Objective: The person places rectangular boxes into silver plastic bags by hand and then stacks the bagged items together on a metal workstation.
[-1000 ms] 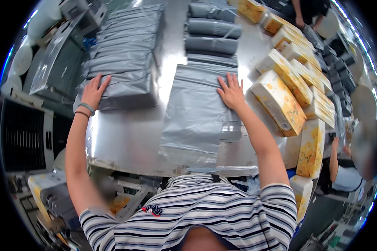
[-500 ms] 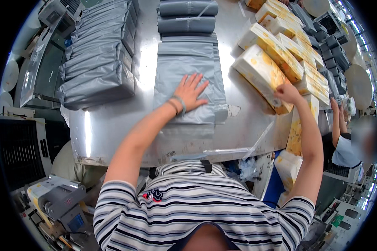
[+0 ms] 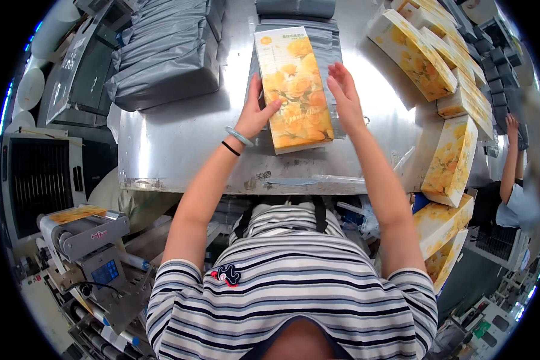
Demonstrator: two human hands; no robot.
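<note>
A yellow flower-printed tissue pack (image 3: 297,90) lies lengthwise in front of me, on top of a stack of flat grey plastic bags (image 3: 333,36), most of which it covers. My left hand (image 3: 257,113) is on the pack's left edge, its thumb across the printed face and its fingers along the side. At the pack's right side my right hand (image 3: 345,99) is open, fingers stretched upward and palm turned toward the pack. A small gap seems to part this hand from the pack.
Grey-wrapped packs (image 3: 168,72) stand in a row at the left of the metal table (image 3: 162,144). More flowered packs (image 3: 450,162) line its right side and lean below its edge. A grey roll (image 3: 297,7) lies at the back. At far right, a co-worker's arm (image 3: 510,156) shows.
The tissue pack has come from the right onto the grey bags. My left hand went from flat on the bags to the pack's left edge; my right hand moved inward and opened.
</note>
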